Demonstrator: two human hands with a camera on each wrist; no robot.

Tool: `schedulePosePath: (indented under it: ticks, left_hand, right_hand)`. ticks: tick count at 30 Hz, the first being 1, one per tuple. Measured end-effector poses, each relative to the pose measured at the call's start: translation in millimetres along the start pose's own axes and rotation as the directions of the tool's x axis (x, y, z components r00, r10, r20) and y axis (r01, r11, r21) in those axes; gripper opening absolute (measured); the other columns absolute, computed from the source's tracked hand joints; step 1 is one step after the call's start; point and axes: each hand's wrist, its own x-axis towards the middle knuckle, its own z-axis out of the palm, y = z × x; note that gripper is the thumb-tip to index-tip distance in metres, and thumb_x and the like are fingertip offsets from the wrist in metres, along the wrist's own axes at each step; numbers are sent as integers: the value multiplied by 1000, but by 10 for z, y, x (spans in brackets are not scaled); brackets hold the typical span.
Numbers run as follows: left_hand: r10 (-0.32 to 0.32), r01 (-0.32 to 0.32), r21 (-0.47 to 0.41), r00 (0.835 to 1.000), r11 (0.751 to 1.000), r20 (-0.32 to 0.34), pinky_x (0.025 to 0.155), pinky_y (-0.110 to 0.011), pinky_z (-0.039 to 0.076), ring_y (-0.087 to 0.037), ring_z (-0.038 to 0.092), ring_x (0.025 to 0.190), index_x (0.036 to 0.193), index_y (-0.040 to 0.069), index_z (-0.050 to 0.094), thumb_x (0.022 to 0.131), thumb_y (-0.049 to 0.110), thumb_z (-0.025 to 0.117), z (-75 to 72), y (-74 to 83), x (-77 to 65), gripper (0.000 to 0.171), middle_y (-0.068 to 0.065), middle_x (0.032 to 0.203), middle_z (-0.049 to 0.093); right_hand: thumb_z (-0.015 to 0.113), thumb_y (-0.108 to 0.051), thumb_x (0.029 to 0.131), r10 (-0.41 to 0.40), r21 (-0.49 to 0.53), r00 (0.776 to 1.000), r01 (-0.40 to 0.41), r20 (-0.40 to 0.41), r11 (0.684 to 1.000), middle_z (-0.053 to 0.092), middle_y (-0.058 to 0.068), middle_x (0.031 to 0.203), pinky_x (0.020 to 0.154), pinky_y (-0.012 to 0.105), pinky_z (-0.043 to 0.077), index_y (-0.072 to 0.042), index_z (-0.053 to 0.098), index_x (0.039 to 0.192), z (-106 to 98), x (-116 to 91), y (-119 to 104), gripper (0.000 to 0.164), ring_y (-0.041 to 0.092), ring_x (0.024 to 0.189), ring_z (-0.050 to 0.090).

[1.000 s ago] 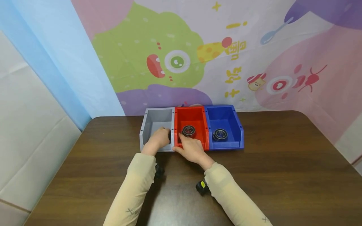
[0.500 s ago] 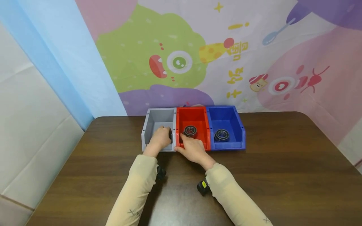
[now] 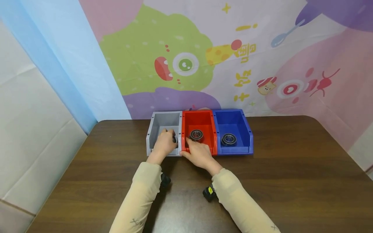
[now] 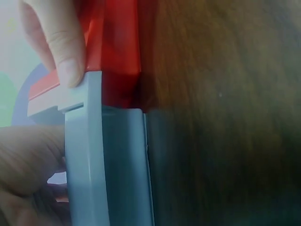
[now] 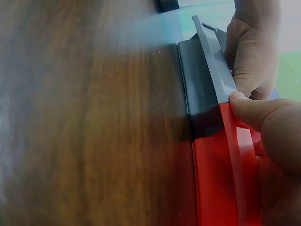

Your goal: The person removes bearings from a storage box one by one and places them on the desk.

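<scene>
A grey bin point(image 3: 167, 120), a red bin point(image 3: 198, 118) and a blue bin point(image 3: 228, 117) stand side by side. My left hand point(image 3: 164, 142) reaches into the grey bin, fingers bent around a ball bearing point(image 3: 175, 139) partly hidden beneath them. In the left wrist view the grey bin's front wall point(image 4: 84, 155) covers part of that hand. My right hand point(image 3: 199, 153) grips the red bin's front left corner, its thumb point(image 5: 242, 106) on the seam with the grey bin and its fingers inside. One bearing point(image 3: 196, 135) lies in the red bin, another point(image 3: 228, 139) in the blue bin.
The bins rest near the far edge of a brown wooden table point(image 3: 186, 207). Right behind them hangs a printed cartoon cloth point(image 3: 140, 58). A pale wall panel point(image 3: 35, 129) borders the table at left.
In the grey bin, my left fingers have shifted and the bearing, upright and edge-on before, now shows more of its ring face. My right hand keeps its hold. The head view has shifted slightly.
</scene>
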Motion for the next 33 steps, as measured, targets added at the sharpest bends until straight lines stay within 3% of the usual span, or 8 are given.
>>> schedulePosePath:
  ticks: [11, 21, 26, 29, 33]
  left_hand:
    - [27, -30, -39, 997, 999, -73, 73, -42, 46, -34, 55, 83, 97, 3, 49, 70, 19, 74, -56, -140, -13, 41, -18, 101, 47]
    - [69, -78, -58, 988, 995, -139, 73, -43, 46, -33, 55, 83, 102, 4, 53, 69, 17, 68, -103, -106, -87, 39, -16, 103, 49]
    - [96, -104, -48, 984, 993, -150, 74, -41, 47, -29, 56, 81, 110, 1, 52, 70, 17, 65, -153, -67, -157, 46, -16, 104, 54]
    - [134, -141, -26, 975, 990, -180, 72, -39, 48, -27, 56, 80, 109, -1, 53, 71, 15, 63, -182, -35, -216, 43, -16, 102, 57]
    - [206, -204, 33, 949, 978, -239, 70, -40, 49, -29, 58, 82, 102, 0, 59, 71, 13, 61, -218, 5, -320, 34, -16, 99, 59]
  right_hand:
    - [59, -44, 84, 3, 0, 1000, -3, 7, 1000, 62, 10, 115, 70, 37, 47, -7, 44, 133, -5, -5, -8, 63, 22, 91, 62]
    - [58, -45, 85, 18, 11, 1000, -19, 18, 1000, 61, 10, 118, 72, 37, 47, -6, 44, 133, -7, -7, -3, 63, 22, 92, 62]
    - [58, -44, 85, 17, 13, 1000, -17, 11, 1000, 62, 10, 117, 73, 39, 47, -7, 44, 133, -6, -7, -3, 62, 23, 93, 62]
    - [58, -44, 85, 16, 8, 1000, -16, 6, 1000, 62, 10, 116, 73, 39, 47, -7, 44, 132, -4, -6, -1, 62, 22, 93, 62]
    - [58, -44, 85, 11, 4, 1000, -11, 1, 1000, 62, 10, 116, 74, 39, 47, -7, 44, 132, 1, -5, -3, 62, 22, 95, 62]
